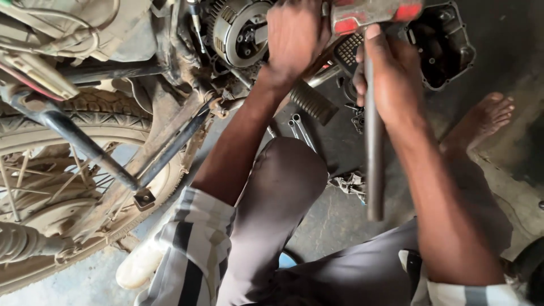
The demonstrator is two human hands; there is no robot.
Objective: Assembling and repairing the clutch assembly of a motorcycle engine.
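My left hand reaches up to the motorcycle engine, resting beside the exposed round clutch assembly; whether it holds anything is hidden by its back. My right hand is closed around a long grey metal hammer handle, which points down toward my lap. The hammer's red and grey head sits at the top edge, close to the engine. A ribbed black footpeg juts out just below both hands.
The removed engine cover lies on the dark floor at upper right. Two wrenches lie behind my bent knee. The dusty rear wheel and swingarm fill the left. My bare foot rests at right.
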